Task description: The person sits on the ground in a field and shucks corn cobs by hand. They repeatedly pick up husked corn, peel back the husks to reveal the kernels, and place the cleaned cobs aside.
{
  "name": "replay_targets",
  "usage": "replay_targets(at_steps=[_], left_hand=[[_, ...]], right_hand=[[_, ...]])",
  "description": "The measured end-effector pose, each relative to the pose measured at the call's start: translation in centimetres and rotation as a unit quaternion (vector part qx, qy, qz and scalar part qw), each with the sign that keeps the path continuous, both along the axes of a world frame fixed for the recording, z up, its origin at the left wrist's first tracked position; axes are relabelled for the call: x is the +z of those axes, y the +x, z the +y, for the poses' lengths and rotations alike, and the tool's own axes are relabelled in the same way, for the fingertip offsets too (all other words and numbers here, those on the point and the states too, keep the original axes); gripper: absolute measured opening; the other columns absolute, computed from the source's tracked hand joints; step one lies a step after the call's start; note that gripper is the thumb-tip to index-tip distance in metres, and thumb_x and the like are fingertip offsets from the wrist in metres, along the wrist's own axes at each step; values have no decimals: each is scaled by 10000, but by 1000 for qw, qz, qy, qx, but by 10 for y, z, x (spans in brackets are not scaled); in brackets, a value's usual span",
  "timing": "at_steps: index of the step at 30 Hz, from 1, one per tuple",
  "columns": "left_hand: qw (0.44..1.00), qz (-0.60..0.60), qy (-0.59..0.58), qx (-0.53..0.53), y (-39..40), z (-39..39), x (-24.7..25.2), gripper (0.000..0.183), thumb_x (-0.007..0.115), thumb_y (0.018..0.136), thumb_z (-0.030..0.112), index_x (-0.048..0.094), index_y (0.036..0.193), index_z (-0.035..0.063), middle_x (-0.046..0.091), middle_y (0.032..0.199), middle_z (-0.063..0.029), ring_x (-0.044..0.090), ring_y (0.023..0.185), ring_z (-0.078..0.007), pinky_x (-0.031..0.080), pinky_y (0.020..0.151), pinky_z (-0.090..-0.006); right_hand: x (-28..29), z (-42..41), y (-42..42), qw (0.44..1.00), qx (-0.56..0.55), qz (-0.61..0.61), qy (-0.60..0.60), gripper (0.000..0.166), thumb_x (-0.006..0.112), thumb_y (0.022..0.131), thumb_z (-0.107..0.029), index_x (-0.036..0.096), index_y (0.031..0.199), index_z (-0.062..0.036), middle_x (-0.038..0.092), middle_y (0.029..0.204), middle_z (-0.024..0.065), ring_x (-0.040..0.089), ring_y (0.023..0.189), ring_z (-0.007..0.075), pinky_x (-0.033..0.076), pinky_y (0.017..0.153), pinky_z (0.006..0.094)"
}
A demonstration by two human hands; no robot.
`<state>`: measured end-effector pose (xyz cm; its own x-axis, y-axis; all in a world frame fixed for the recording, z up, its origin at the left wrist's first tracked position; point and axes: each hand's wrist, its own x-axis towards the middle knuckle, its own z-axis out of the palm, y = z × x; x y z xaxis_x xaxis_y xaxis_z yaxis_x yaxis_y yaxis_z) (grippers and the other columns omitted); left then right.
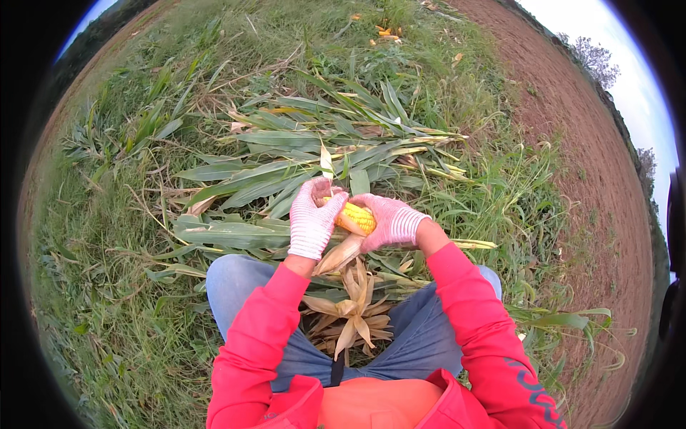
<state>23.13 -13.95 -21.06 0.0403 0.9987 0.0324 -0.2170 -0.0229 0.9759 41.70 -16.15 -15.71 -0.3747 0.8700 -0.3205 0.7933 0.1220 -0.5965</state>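
Between my two gloved hands is a yellow ear of corn point(358, 219), its kernels partly bare. My left hand point(315, 217), in a pink and white striped glove, grips the ear's upper left end, with a pale strip of husk point(326, 161) rising above the fingers. My right hand point(391, 221), in a matching glove, wraps around the ear's right side. A dry tan husk point(341, 254) hangs down from the ear's lower end. Below it, a heap of peeled dry husks point(351, 311) lies on the ground between my bent knees.
Cut corn stalks with green leaves point(321, 139) lie across the grass in front of me. Several husked ears of corn point(387, 33) lie farther off at the top. Bare brown soil point(595, 214) runs along the right. Weedy grass point(112, 300) covers the left.
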Motion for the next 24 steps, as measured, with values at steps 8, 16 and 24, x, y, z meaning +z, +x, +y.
replay_targets(at_steps=[8,16,24], left_hand=[[986,-157,-49,-26,0,-1,-3,490,768,788,-25,531,1217,-23,647,1084,-119,661,983,-213,551,883,-330],[989,-98,40,-100,-4,-28,15,368,728,764,-107,544,1053,27,661,1052,-126,654,989,-203,548,894,-342],[823,321,447,-144,40,-60,36,285,680,612,23,600,876,97,612,829,-88,617,839,-321,492,836,-435]], right_hand=[[-4,1,-11,993,-49,-67,84,722,806,605,-236,530,1252,-74,679,1027,202,659,970,380,532,869,414],[-27,9,-41,972,66,-31,223,665,779,699,-386,527,1220,-59,665,1069,181,662,962,363,543,850,399],[-209,1,41,975,52,123,177,356,681,797,-288,633,1057,-50,703,981,148,681,899,313,547,805,392]])
